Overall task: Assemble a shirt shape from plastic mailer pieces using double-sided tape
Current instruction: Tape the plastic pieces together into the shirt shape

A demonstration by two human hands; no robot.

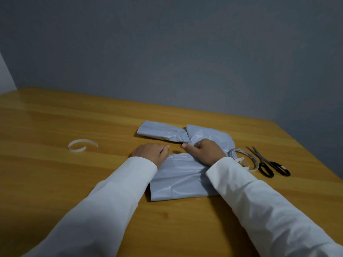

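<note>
The right hand (pixel 203 152) presses the grey mailer body (pixel 181 178) with curled fingers, index tip at the sleeve piece (pixel 161 132); the left hand (pixel 150 153) pinches the body's upper edge. Tape roll (pixel 246 160), scissors (pixel 269 164) and a backing strip (pixel 81 145) lie on the desk (pixel 55 173).

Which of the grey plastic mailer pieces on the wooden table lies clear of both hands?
The narrow grey sleeve-shaped piece at the far left; neither hand lies on it. The large grey body piece lies under both hands.
</note>
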